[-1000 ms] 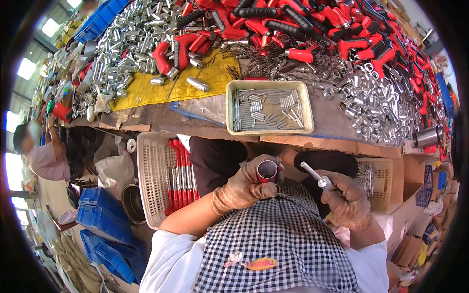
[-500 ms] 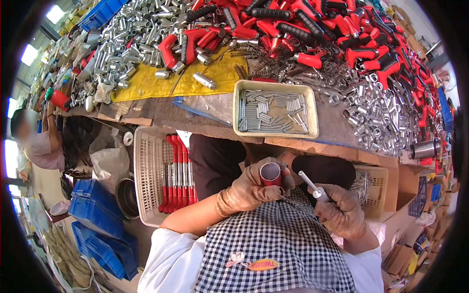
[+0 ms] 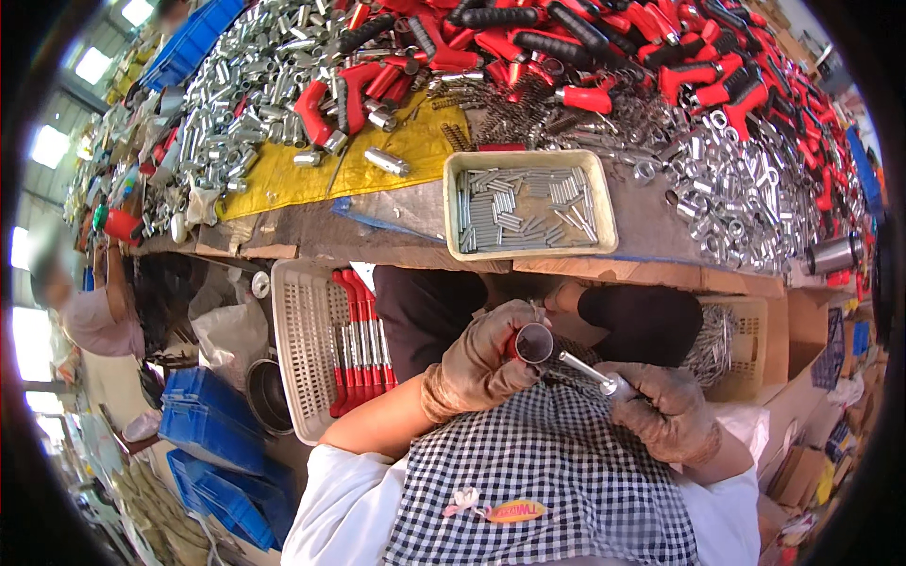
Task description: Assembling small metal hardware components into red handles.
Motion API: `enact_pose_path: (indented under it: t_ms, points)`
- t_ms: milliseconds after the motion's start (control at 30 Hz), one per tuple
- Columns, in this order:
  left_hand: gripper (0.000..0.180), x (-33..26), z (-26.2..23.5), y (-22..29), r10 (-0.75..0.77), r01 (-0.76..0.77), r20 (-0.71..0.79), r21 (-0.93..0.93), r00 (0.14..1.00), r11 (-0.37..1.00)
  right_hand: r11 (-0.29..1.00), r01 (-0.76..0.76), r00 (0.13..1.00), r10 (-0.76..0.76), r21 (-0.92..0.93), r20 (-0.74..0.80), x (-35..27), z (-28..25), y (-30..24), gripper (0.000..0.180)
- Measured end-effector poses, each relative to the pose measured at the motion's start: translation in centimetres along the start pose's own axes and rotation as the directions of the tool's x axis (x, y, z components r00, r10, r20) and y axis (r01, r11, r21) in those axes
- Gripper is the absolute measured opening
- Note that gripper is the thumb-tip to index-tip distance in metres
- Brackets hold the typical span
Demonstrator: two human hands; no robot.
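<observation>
My left hand (image 3: 477, 370), in a worn brown work glove, is wrapped round a red tube (image 3: 534, 343). The tube's round, hollow mouth with a bright metal rim faces up and to the right; the rest is hidden in the glove. My right hand (image 3: 666, 412), gloved too, grips a slim metal rod (image 3: 583, 367) by the thicker silver collar at its base. The rod's free tip points up-left toward the tube's mouth, a small gap apart. Both hands are above my checked apron (image 3: 547, 472).
A cream tray (image 3: 451, 212) of short metal pins sits at the table's near edge. Heaped behind are red-and-black handles (image 3: 604, 47), silver sleeves (image 3: 274, 94), springs and rings (image 3: 727, 208). Below left, a white basket (image 3: 293, 363) holds red-handled rods. Blue bins (image 3: 212, 420) stand beyond; another person sits far left.
The rod in my right hand has tilted lower, its tip now aimed more at the red tube. My left hand has turned the tube's mouth slightly rightward. The whole view has shifted a little.
</observation>
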State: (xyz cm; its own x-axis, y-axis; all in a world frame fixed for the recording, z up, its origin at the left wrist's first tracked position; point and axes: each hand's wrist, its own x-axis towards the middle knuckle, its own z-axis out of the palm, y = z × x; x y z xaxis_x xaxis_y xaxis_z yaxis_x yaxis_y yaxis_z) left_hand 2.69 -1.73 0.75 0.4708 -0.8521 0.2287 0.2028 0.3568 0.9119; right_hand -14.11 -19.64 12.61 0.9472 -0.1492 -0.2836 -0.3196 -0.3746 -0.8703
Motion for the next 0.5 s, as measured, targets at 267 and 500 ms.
enact_pose_path:
  t_ms: [267, 500]
  points:
    - [0.065, 0.9, -1.0, 2.8, 0.123, -0.303, 0.338, 0.552, 0.933, 0.777, 0.886, 0.281, 0.955, -0.297, -0.37, 0.015, -0.2, -1.5, -0.3, 0.031]
    - [0.053, 1.2, 1.1, 4.2, -0.16, -0.085, 0.393, 0.538, 0.905, 0.839, 0.865, 0.308, 0.951, -0.271, -0.396, 0.147, -0.3, -1.1, 0.3, 0.031]
